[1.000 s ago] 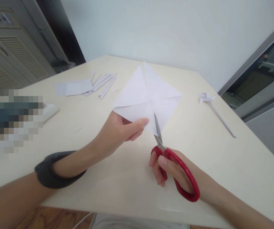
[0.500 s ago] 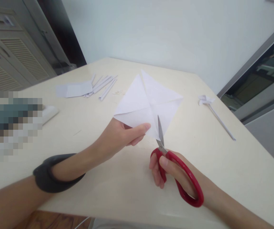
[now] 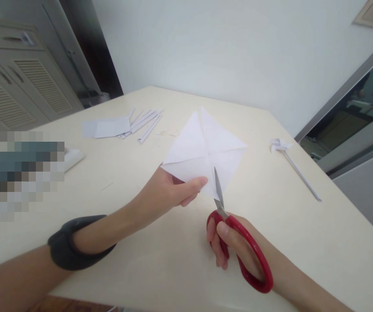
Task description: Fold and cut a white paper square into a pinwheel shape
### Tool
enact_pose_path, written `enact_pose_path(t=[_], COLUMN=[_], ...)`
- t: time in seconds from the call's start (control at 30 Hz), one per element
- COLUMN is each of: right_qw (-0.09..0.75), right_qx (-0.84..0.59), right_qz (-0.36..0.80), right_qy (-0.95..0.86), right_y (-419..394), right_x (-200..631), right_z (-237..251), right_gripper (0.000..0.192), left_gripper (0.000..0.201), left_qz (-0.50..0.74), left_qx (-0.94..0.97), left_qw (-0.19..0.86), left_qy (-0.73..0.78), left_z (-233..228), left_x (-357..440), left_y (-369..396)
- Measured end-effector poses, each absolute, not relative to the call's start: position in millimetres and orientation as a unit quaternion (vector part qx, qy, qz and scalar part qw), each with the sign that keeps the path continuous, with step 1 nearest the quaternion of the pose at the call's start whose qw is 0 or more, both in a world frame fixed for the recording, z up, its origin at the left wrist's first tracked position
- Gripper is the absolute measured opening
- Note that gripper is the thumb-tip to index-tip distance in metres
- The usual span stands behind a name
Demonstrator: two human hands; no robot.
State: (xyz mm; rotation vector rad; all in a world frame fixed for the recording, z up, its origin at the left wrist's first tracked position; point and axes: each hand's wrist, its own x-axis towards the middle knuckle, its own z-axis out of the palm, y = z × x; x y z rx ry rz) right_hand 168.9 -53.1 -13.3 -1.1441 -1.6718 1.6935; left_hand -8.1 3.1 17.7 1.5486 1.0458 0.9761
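My left hand (image 3: 167,193) pinches the near-left edge of a white square of paper (image 3: 202,149) with crossed diagonal creases, lifted a little above the cream table (image 3: 160,247). My right hand (image 3: 235,247) grips red-handled scissors (image 3: 238,238). Their blades point away from me and stand in the paper's near corner, along a crease. A dark band sits on my left wrist.
Rolled paper sticks (image 3: 145,121) and flat paper pieces (image 3: 106,128) lie at the back left. A small paper pinwheel on a stick (image 3: 290,160) lies at the right. A white object (image 3: 72,157) sits beside a blurred patch at the left. Cabinets stand beyond the left edge.
The view has shifted slightly. The paper and both hands keep nearly the same pose, with the scissor blades still in the paper's near corner.
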Motion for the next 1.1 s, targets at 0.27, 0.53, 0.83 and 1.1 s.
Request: enact_pose_path(t=[0.27, 0.53, 0.83, 1.1], right_qw=[0.251, 0.278, 0.279, 0.289], right_qx=[-0.426, -0.417, -0.427, -0.431], right_qz=[0.635, 0.634, 0.615, 0.612], right_qy=[-0.594, -0.589, -0.601, -0.597], right_y=[-54, -55, -54, -53], right_x=[169, 168, 168, 167], right_z=[-6, 0, -15, -13], right_gripper=[0.034, 0.038, 0.042, 0.043], left_gripper=[0.039, 0.046, 0.046, 0.047], left_qz=[0.401, 0.37, 0.352, 0.298], left_qx=[0.643, 0.67, 0.677, 0.675], left_qw=[0.508, 0.483, 0.475, 0.447], left_qy=[0.41, 0.425, 0.44, 0.505], left_z=[19, 23, 26, 36], left_x=[-9, -9, -10, -8], left_y=[3, 3, 3, 0])
